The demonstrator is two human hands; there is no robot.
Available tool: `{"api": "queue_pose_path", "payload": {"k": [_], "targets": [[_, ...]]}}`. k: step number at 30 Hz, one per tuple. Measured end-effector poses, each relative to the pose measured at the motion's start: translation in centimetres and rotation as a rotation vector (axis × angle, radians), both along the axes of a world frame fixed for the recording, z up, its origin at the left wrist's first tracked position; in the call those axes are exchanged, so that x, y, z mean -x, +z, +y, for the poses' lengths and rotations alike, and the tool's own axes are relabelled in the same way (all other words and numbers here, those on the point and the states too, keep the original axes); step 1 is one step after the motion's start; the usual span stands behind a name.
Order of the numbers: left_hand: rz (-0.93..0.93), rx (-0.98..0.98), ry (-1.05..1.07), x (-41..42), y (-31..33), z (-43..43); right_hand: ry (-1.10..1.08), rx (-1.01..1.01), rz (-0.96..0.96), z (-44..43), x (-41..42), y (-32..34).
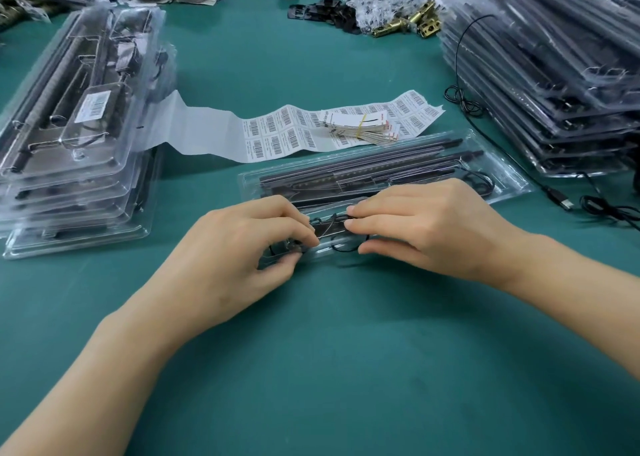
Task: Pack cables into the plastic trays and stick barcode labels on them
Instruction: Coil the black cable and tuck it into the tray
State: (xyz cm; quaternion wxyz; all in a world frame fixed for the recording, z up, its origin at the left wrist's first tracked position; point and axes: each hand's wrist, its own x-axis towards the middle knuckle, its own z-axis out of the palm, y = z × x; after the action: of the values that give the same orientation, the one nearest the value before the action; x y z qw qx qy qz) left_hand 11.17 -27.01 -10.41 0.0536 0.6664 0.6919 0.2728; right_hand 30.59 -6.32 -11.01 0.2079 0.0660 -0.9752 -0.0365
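A clear plastic tray (pixel 505 178) holding dark rods lies on the green table in front of me. At its near edge a thin black cable (pixel 341 244) is coiled over a tray compartment. My left hand (pixel 242 247) pinches the left end of the coil between thumb and fingertips. My right hand (pixel 422 227) pinches its right end, fingertips almost meeting the left hand's. Behind the tray stretches a long sheet of barcode labels (pixel 273 137), with a rubber-banded bundle of paper tags (pixel 360 126) lying on it.
A stack of closed, labelled trays (pixel 76 116) sits at the left. A taller stack of trays (pixel 561 74) stands at the right, with loose black cables and a USB plug (pixel 564 202) beside it. Black clips and brass parts (pixel 401 22) lie at the back.
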Motion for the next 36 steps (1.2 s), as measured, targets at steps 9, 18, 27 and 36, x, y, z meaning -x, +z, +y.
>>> {"api": "queue_pose_path", "payload": {"k": [9, 18, 27, 36], "targets": [[-0.020, -0.020, -0.008, 0.0, -0.2, -0.1, -0.084, -0.056, 0.025, -1.6, 0.6, 0.1], [0.031, -0.054, -0.026, -0.1, -0.3, 0.0, -0.104, -0.272, -0.015, -3.5, 2.1, 0.5], [0.076, -0.015, -0.032, 0.7, 0.2, -0.3, -0.135, -0.149, -0.219, -2.9, 2.6, 1.4], [0.262, 0.084, 0.354, 1.0, 1.3, -2.8, -0.122, -0.153, -0.289, -2.7, 2.1, 1.1]]}}
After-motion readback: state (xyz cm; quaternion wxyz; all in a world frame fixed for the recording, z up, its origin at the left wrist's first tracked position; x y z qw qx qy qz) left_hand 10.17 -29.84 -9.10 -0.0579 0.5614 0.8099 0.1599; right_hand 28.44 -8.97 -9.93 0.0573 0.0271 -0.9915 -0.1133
